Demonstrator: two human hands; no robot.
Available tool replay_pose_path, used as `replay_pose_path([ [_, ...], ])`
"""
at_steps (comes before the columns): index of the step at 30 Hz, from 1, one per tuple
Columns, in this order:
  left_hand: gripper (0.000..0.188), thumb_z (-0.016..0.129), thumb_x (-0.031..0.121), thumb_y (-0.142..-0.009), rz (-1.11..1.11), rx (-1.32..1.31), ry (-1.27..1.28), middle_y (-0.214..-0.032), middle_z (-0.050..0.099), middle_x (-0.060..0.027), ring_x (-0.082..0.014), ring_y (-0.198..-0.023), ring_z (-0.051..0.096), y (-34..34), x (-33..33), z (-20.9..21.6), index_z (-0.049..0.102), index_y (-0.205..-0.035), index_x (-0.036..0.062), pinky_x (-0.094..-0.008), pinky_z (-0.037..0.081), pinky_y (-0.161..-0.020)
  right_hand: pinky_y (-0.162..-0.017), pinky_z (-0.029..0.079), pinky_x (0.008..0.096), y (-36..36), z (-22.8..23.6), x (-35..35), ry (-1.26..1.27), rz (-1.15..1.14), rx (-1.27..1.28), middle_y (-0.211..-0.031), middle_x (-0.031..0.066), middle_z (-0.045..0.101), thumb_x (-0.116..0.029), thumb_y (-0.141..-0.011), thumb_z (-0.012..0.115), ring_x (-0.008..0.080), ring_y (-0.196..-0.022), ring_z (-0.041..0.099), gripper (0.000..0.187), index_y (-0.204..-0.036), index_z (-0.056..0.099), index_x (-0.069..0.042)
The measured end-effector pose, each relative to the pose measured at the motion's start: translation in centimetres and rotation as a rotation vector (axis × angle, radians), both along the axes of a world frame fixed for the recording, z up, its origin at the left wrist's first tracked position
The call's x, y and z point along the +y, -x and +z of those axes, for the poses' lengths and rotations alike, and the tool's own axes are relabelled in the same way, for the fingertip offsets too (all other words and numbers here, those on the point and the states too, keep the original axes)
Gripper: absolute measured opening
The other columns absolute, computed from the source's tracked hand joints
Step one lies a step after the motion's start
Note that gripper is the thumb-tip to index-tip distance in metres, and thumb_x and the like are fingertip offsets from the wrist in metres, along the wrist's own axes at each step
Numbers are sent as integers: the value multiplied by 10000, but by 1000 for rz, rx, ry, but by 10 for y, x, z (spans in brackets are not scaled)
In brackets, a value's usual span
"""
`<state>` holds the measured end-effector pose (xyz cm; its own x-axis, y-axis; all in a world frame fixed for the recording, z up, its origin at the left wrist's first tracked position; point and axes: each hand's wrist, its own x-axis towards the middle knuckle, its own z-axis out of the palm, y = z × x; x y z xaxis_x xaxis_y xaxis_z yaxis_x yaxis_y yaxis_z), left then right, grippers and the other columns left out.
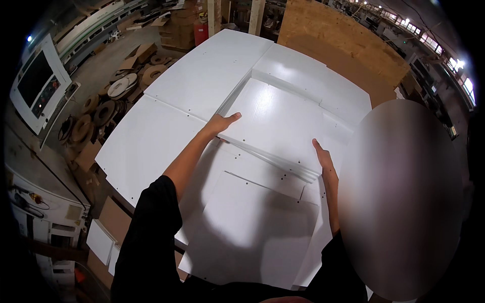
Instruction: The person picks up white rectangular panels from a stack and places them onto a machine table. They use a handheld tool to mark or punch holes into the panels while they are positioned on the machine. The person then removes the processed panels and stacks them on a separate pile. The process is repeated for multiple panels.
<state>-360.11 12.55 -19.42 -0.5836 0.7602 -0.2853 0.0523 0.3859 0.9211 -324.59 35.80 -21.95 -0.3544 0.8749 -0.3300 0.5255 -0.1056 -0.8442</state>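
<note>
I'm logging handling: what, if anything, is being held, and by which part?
A white panel, held at opposite side edges: the left grip by its near-left corner, the right grip at its right edge.

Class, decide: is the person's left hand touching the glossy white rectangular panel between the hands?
Touching. The head view shows the left hand gripping the white panel at its near-left corner, thumb on top.
</note>
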Motion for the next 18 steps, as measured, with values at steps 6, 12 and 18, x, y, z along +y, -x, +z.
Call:
replay_pose_path([
  [6, 723, 731, 520, -863, 7, 287, 83, -1050, 675, -250, -312, -875, 694, 14, 11, 7, 629, -1165, -129, -400, 581, -670, -947, 497, 393, 14, 19, 7, -34, 118, -46, -1211, 250, 662, -764, -853, 558, 312, -1123, 634, 1000, -1253, 595, 152],
  [12, 415, 706, 363, -897, 279, 808, -442, -986, 704, -181, -272, -846, 670, -71, -39, 103, 692, -1086, -6, -350, 526, -796, -605, 542, 394, -25, 28, 28, -689, 324, -685, -713, 151, 662, -784, -887, 476, 261, -640, 648, 824, -777, 680, 7],
  [18, 476, 701, 381, -901, 321, 620, -48, -895, 687, -161, -251, -772, 634, -92, -99, -34, 654, -1139, -29, -343, 505, -714, -525, 443, 336, -19, -6, -14, -160, 242, -113, -527, 32, 473, -459, -907, 705, 145, -486, 469, 560, -579, 495, -57],
])
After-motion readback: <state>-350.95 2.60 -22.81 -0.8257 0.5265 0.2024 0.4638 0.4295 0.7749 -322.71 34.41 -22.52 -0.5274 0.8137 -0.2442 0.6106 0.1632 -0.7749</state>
